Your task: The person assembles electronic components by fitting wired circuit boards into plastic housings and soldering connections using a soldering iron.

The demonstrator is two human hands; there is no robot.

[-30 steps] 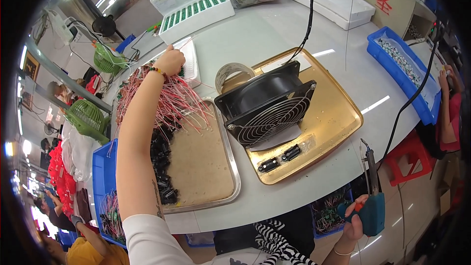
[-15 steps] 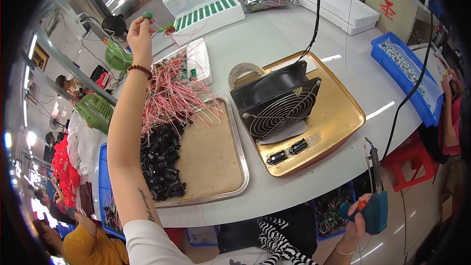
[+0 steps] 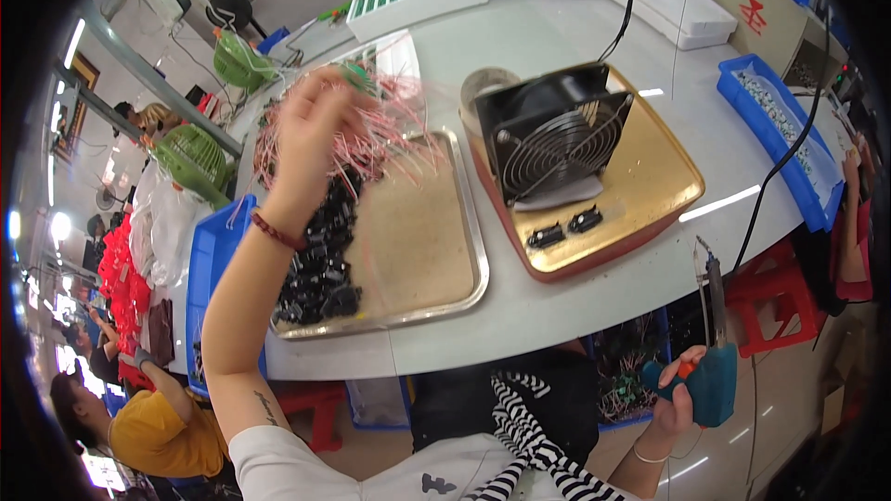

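Observation:
My left hand (image 3: 320, 111), smeared by motion, hangs over a heap of red and white wires (image 3: 399, 121). Its fingers are closed on a small green circuit board (image 3: 357, 76), which is blurred; faint wires trail below. Black plastic housings (image 3: 320, 260) lie piled below the wires, on the left side of a metal tray (image 3: 475, 288). Off the table's right front edge, my right hand (image 3: 679, 401) grips a teal soldering gun (image 3: 716, 385) with its tip pointing up. Two small black housings (image 3: 564, 226) sit on a gold tray (image 3: 654, 195).
A black fan (image 3: 557, 139) stands on the gold tray, with a cable (image 3: 624, 19) hanging down behind it. Farther back is a white foam box (image 3: 422, 14) of green boards. At the right lies a blue bin (image 3: 742, 121) of small parts. Below the table is a red stool (image 3: 775, 301).
My left hand has come down and nearer, from beside the foam box to above the wire heap, carrying the circuit board. My right hand keeps its grip on the soldering gun. The view has shifted.

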